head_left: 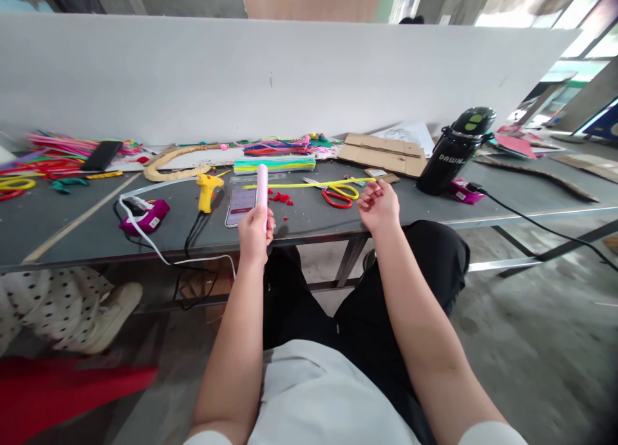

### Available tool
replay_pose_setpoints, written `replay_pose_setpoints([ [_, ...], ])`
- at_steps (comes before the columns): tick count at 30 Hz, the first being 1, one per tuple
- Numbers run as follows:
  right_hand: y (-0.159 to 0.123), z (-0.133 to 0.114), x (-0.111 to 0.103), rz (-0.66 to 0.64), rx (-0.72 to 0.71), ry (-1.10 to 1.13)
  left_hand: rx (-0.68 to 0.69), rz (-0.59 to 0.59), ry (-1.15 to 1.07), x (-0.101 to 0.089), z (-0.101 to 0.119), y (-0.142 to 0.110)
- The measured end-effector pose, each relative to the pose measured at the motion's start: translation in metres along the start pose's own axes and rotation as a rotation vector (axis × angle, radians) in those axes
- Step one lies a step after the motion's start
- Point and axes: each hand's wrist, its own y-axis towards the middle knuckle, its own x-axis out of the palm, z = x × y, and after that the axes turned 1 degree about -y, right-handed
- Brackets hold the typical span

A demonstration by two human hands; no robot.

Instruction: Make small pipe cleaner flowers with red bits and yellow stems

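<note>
My left hand [257, 234] is closed around a pale pink rod-shaped tool [262, 190] with a rounded tip, held upright. A yellow pipe cleaner [313, 185] runs sideways at the height of the tool. Its right end is pinched in my right hand [379, 205]; whether the tool grips it or it only passes behind cannot be made out. Below and behind the tool lies a phone [237, 207] with a lit screen. Scissors [338, 196] with red and yellow handles rest between my hands, near small red scraps [282, 199].
A yellow glue gun [208, 192] with a cord stands left of the phone, beside a purple power socket [147, 216]. Pipe cleaner bundles [275, 164] lie at the back. Cardboard [381, 152] and a black bottle [451, 152] are on the right. Another person's shoe [116, 317] shows lower left.
</note>
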Motion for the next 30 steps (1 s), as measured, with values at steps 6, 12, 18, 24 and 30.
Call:
replay_pose_setpoints([
  [6,-0.022,0.004,0.008,0.223,-0.895,-0.521,0.047,-0.018,0.075,0.003,0.005,-0.005],
  [12,-0.059,0.024,0.036,-0.517,-1.033,-1.129,0.09,-0.149,0.133,0.011,0.002,-0.014],
  [18,-0.063,0.047,0.04,-0.49,-0.907,-1.17,0.048,-0.182,0.14,0.019,-0.004,-0.02],
  [24,-0.062,0.034,0.032,-0.44,-0.875,-1.187,0.009,-0.129,0.062,0.009,-0.004,-0.01],
  [30,-0.055,0.018,0.023,-0.363,-0.845,-1.177,-0.014,-0.039,0.014,-0.013,-0.001,0.001],
])
